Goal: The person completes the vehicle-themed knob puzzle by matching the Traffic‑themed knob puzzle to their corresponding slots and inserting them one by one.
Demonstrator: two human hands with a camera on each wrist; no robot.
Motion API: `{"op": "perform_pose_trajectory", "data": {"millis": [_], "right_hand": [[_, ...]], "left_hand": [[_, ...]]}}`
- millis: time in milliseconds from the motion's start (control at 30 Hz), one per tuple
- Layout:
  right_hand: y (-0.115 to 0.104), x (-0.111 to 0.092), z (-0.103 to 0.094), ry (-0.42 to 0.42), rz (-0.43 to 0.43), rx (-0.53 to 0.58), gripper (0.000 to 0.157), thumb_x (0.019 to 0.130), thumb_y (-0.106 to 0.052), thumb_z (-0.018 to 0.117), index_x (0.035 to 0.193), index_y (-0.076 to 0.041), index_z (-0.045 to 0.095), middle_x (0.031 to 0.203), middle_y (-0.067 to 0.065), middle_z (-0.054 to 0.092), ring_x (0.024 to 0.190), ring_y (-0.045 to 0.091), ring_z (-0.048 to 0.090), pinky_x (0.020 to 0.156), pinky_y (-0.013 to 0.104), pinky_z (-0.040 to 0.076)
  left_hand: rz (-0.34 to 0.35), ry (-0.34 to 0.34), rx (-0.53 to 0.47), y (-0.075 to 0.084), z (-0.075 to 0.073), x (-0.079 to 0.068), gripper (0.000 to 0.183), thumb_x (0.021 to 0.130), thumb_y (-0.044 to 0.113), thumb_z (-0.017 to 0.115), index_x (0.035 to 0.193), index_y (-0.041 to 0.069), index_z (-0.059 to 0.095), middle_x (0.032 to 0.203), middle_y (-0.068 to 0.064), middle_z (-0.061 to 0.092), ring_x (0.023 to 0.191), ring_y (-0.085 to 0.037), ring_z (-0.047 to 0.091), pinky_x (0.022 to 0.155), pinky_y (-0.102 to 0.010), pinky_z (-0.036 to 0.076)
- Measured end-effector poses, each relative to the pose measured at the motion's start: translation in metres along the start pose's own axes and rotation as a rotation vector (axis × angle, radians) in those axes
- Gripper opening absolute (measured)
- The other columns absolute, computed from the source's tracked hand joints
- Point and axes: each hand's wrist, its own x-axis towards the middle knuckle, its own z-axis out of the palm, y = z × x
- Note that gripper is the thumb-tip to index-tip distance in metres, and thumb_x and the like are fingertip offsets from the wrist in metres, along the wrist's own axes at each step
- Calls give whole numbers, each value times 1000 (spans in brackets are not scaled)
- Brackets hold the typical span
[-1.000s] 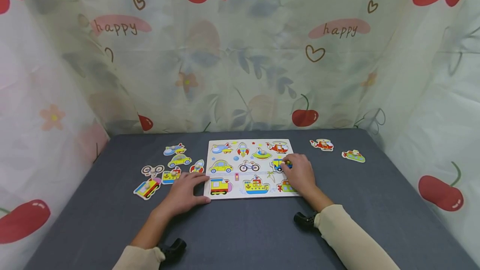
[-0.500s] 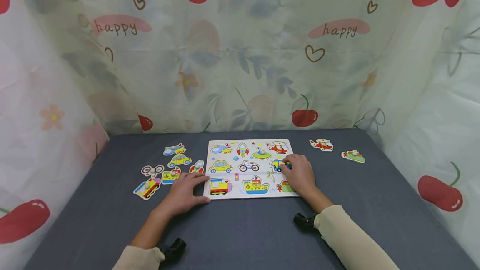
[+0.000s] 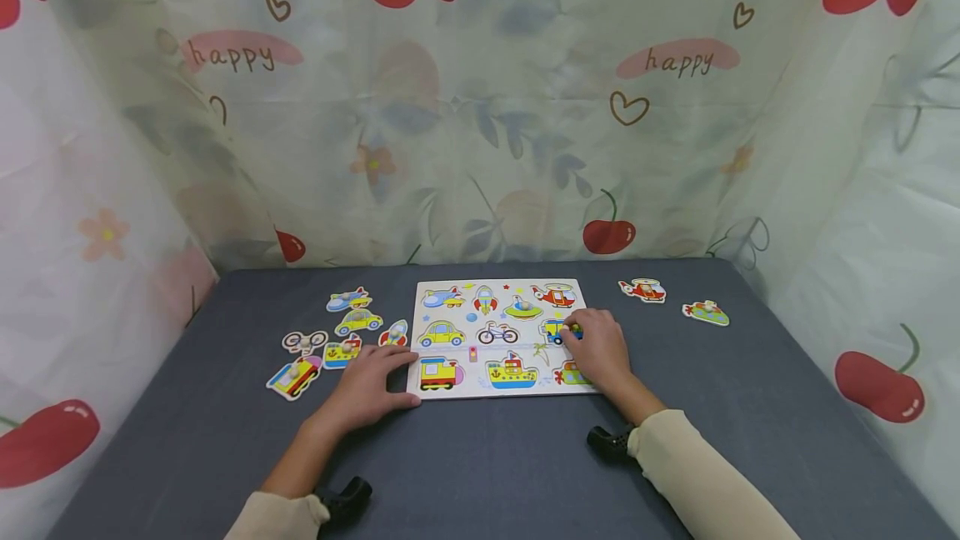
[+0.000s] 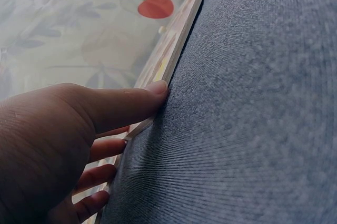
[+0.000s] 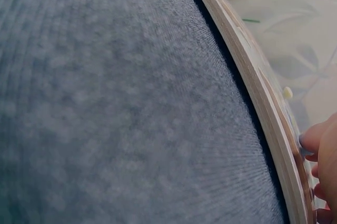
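A white puzzle board [image 3: 480,394] printed with vehicles lies on the dark tabletop. My left hand [image 3: 365,390] rests at its near left corner; in the left wrist view the thumb [image 4: 126,103] lies along the front edge and the other fingers reach along the side. Over the board's right side, my right hand [image 3: 600,348] pinches the blue and yellow bus piece [image 3: 553,332], partly hidden by thumb and fingers, at its spot on the board. A flying-saucer piece [image 3: 523,307] with a small knob sits in the board's upper part.
Left of the board lie loose pieces: an airplane [image 3: 349,299], a car [image 3: 358,322], a rocket [image 3: 393,333], a bicycle [image 3: 304,342], a ship [image 3: 342,352] and a train [image 3: 295,378]. On the right lie a helicopter [image 3: 643,290] and a submarine [image 3: 705,312]. A printed curtain [image 3: 480,148] hangs behind.
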Motion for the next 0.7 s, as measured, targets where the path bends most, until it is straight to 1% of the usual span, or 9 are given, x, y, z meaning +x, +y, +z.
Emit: {"op": "perform_pose_trajectory", "data": {"millis": [167,367,533,700], "right_hand": [[1,2,0,-6,-5,-12,19,90,-23,69,100,-8,72,106,9,68,108,32,54,93,52,38],[4,6,-4,-17,11,-28,21,90,-25,69,101,-8,73,105,9,68,106,31,54,89,51,37],[6,12,-8,-32,31,-55,24,91,-27,67,104,-7,73,105,10,68,106,31,54,91,51,37],[10,16,-14,-20,41,-67,25,93,-26,65,106,-6,72,106,12,68,105,32,54,93,51,37]], "left_hand": [[-1,0,7,-1,0,0,65,75,40,82,132,16,62,134,-6,56,118,-28,44,97,-51,36],[-7,1,13,-2,0,1,65,75,41,82,132,16,62,134,-5,56,118,-28,43,97,-51,36],[-10,2,11,-2,1,2,65,75,40,83,132,17,63,134,-5,56,118,-28,43,97,-50,35],[-10,1,8,-2,1,1,65,75,40,83,132,17,63,134,-5,56,117,-28,44,97,-50,35]]}}
